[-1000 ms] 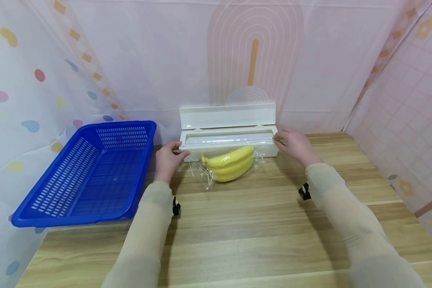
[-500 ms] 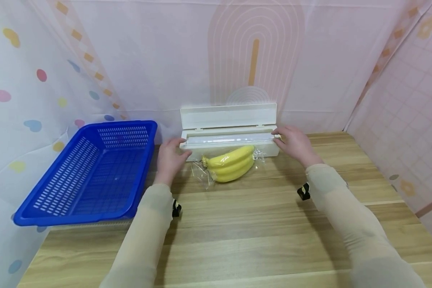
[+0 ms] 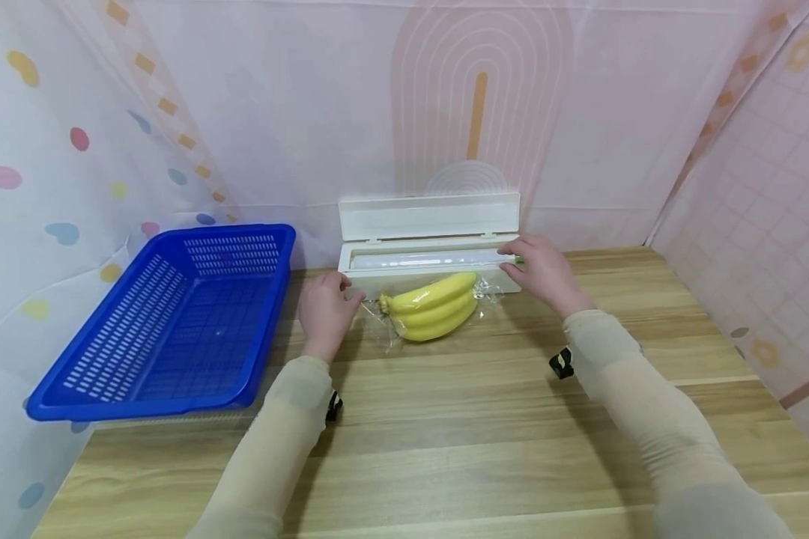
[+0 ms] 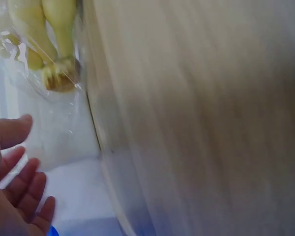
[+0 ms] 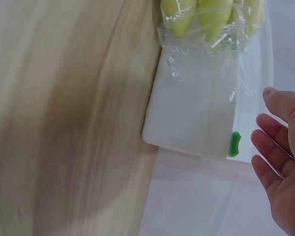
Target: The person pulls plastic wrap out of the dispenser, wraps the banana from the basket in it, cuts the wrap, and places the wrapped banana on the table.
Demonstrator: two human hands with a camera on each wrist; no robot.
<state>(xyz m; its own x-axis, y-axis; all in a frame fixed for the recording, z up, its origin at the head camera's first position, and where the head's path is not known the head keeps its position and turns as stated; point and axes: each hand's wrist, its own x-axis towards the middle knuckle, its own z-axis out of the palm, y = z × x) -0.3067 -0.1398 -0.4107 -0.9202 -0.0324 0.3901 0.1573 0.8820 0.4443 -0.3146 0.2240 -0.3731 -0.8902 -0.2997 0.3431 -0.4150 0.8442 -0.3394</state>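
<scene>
A pale fabric backdrop (image 3: pixel 297 112) printed with dots, arches and diamonds rises behind a wood-grain table (image 3: pixel 445 449). A blue slotted plastic basket (image 3: pixel 141 410) occupies the table's left side. Beige sleeves (image 3: pixel 263 442) reach in from the near edge, to the left and right of center. At the far edge, in the middle, sits a long white box (image 3: pixel 421 245), its hinged lid (image 3: pixel 428 218) raised at the back and a pale, glossy roll (image 3: pixel 431 259) lying lengthwise inside. On the near side of the box, a bunch of yellow bananas (image 3: pixel 434 309) in clear film (image 3: pixel 386 333) lies on the table, stem to the left. A person's left hand (image 3: pixel 326 311) hovers by the box's left end, fingers loosely curved and thumb apart. The right hand (image 3: pixel 542 273) is poised at the right end, thumb and fingers spread; whether it touches the box cannot be told. A small green piece (image 5: pixel 235 144) shows at that end, just beside the right fingers.
</scene>
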